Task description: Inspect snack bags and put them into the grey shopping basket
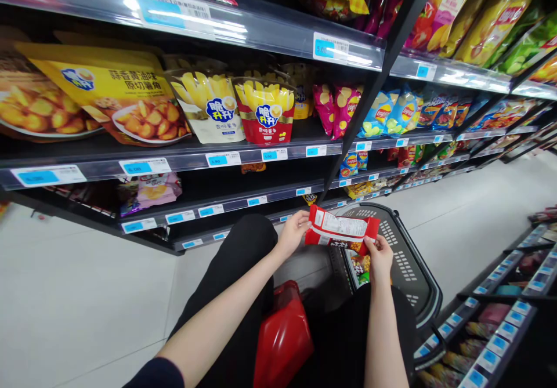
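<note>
My left hand point(292, 232) and right hand point(379, 256) each pinch an end of a flat red foil snack packet point(342, 232), held just above the dark perforated plastic shopping basket point(409, 266). I'd keep it level, label up.

A shop aisle with a pale tiled floor point(78, 295). Dark shelves point(174, 156) with blue price labels point(143, 166) line the left and far side, packed with snack bags point(108, 95). A lower rack point(491, 330) stands near right. Bright light glares on the shelf edges.
</note>
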Action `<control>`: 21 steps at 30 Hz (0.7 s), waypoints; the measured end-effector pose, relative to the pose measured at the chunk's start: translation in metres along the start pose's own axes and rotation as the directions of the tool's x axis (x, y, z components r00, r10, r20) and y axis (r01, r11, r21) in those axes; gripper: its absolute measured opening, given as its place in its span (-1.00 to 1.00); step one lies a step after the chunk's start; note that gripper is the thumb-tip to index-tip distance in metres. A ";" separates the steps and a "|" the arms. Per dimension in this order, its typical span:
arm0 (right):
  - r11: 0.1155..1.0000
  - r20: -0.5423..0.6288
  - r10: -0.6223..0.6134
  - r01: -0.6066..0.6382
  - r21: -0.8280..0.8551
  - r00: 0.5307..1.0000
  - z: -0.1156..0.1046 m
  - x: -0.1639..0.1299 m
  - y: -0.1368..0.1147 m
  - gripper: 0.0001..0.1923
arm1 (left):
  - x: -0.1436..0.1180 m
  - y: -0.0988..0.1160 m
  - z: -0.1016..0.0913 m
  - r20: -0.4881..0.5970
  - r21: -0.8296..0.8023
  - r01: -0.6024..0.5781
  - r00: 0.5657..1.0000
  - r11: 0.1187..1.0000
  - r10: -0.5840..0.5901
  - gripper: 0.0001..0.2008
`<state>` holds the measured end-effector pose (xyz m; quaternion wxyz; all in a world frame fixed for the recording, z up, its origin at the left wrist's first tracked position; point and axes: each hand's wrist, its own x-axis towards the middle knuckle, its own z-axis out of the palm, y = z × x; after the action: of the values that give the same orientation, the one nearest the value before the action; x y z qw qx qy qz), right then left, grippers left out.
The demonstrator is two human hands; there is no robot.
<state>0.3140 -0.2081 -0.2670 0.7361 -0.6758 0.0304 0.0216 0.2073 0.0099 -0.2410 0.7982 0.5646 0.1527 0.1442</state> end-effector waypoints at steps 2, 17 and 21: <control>1.000 -0.006 -0.007 0.007 -0.012 1.000 0.001 0.000 -0.001 -0.60 | 0.000 0.000 0.000 0.001 0.053 -0.037 0.999 0.998 0.037 -0.75; 0.999 -0.044 -0.017 0.015 -0.033 0.999 0.002 0.000 0.003 -0.61 | -0.003 0.007 0.004 -0.022 0.060 0.038 0.999 0.997 -0.037 -0.79; 1.000 -0.054 0.015 -0.014 0.022 0.998 0.004 -0.002 -0.001 -0.58 | -0.002 0.005 0.003 -0.019 0.035 0.101 0.995 0.994 -0.100 -0.74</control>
<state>0.3123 -0.2044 -0.2654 0.7422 -0.6679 0.0554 0.0083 0.2069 0.0083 -0.2353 0.7928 0.5692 0.1902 0.1059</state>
